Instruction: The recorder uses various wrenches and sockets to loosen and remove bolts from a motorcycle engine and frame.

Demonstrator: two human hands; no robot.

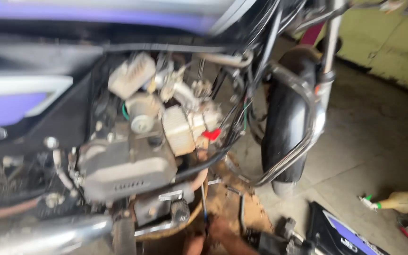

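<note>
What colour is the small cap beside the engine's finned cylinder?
Red cap, seen in the head view.

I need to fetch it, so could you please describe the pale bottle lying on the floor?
Start at the motorcycle's black front tyre and look right across the grey concrete floor. The cream, pear-shaped plastic bottle lies on its side, alone in having a green-ringed nozzle.

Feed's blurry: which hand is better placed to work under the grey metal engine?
Likely the right hand: entering from lower right, it touches the thin dark rod below the engine; left hand unseen.
</note>
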